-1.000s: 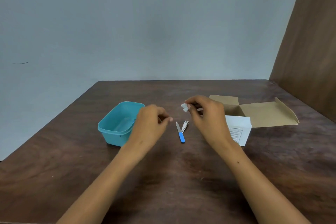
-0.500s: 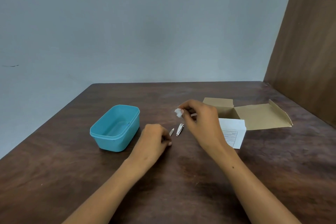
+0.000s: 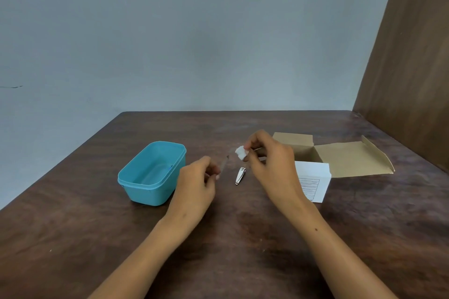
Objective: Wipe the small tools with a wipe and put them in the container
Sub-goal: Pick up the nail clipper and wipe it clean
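From the head camera, my left hand [image 3: 196, 182] is curled closed, its grip pinching the handle end of a thin nail file [image 3: 224, 164]; the blade is blurred and pokes out toward one o'clock from my fingertips, lifted off the worktop [image 3: 73, 238]. My right hand [image 3: 269, 165] sits at about two o'clock from the left, its grip pressed together on a small white wipe [image 3: 240, 153] between thumb and forefinger. The wipe is just beside the file's tip, at its one o'clock; I cannot tell whether they touch.

A silver nail clipper [image 3: 240, 175] lies flat on the worktop between my two hands, just below the wipe at six o'clock and apart from both grips. The teal container [image 3: 136, 177] stands open at nine o'clock from my left hand, near its knuckles but not touching. A small blue mark shows on its inner wall; I cannot tell what it is.

At three o'clock from my right hand, partly hidden behind it, lie an open cardboard box [image 3: 352, 158] and a white printed leaflet [image 3: 313, 179].
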Demonstrator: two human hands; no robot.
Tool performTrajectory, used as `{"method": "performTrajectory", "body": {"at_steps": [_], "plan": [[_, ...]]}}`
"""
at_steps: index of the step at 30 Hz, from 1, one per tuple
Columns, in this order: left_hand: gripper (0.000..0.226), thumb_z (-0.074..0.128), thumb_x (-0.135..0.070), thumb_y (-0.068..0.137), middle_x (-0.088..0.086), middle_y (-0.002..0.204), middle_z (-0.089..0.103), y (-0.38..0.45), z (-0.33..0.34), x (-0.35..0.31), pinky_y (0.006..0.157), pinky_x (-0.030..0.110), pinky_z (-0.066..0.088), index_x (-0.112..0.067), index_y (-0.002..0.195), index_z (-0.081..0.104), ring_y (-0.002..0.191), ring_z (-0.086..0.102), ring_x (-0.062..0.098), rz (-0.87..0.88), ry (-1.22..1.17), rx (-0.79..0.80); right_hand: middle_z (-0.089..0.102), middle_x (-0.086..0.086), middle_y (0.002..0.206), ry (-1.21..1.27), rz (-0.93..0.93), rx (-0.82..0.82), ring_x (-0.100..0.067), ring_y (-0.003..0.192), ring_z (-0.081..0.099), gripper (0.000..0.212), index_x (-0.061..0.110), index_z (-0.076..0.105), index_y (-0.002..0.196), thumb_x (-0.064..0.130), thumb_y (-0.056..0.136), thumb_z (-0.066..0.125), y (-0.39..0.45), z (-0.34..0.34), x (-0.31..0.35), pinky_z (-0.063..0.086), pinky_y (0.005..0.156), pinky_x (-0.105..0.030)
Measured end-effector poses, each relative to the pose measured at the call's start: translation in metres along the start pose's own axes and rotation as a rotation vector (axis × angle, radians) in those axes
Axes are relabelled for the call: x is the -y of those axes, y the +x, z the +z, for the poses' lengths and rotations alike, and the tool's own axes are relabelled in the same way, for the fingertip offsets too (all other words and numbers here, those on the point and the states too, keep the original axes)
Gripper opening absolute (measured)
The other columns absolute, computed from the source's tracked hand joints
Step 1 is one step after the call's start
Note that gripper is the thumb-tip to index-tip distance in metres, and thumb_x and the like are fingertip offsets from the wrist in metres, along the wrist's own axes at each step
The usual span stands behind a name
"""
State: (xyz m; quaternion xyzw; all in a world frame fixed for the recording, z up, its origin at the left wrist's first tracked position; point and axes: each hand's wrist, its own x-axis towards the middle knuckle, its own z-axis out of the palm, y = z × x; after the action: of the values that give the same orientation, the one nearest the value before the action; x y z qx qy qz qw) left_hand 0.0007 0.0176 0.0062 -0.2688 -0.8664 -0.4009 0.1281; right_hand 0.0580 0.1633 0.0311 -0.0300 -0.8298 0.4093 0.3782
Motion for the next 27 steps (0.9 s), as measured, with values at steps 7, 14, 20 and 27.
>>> {"method": "performTrajectory", "body": {"at_steps": [7, 14, 20, 27], "plan": [[0.014, 0.065, -0.005, 0.086, -0.001, 0.084, 0.072, 0.001, -0.004, -0.003, 0.067, 0.022, 0.058, -0.016, 0.089, 0.073, 0.074, 0.069, 0.008, -0.217, -0.336, 0.117, 0.068, 0.011, 0.074, 0.017, 0.062, -0.035, -0.002, 0.071, 0.065, 0.014, 0.012, 0.073, 0.076, 0.002, 0.078, 0.064, -0.002, 0.001, 0.002, 0.048, 0.063, -0.007], [0.029, 0.078, 0.001, 0.070, 0.005, 0.083, 0.074, -0.002, -0.010, -0.012, 0.061, 0.014, 0.054, -0.010, 0.096, 0.073, 0.068, 0.069, 0.004, -0.317, -0.592, 0.142, 0.070, 0.009, 0.072, -0.007, 0.090, -0.024, -0.002, 0.067, 0.064, 0.005, 0.013, 0.071, 0.073, 0.010, 0.076, 0.075, -0.002, 0.001, -0.001, 0.052, 0.061, -0.014], [0.027, 0.078, 0.004, 0.069, 0.002, 0.082, 0.074, -0.002, -0.011, -0.011, 0.065, 0.014, 0.053, -0.014, 0.089, 0.073, 0.075, 0.070, 0.006, -0.290, -0.602, 0.111, 0.069, 0.008, 0.075, -0.041, 0.116, -0.032, -0.002, 0.069, 0.063, 0.009, 0.017, 0.069, 0.074, 0.008, 0.074, 0.072, -0.002, 0.002, 0.001, 0.053, 0.063, -0.017], [0.026, 0.077, 0.003, 0.071, 0.007, 0.077, 0.073, -0.001, -0.011, -0.012, 0.060, 0.021, 0.056, -0.009, 0.090, 0.065, 0.069, 0.071, 0.013, -0.390, -0.678, 0.070, 0.068, 0.013, 0.076, -0.005, 0.063, -0.029, -0.001, 0.073, 0.064, 0.012, 0.018, 0.072, 0.080, 0.006, 0.078, 0.070, -0.004, 0.001, 0.003, 0.051, 0.065, -0.010]]}}
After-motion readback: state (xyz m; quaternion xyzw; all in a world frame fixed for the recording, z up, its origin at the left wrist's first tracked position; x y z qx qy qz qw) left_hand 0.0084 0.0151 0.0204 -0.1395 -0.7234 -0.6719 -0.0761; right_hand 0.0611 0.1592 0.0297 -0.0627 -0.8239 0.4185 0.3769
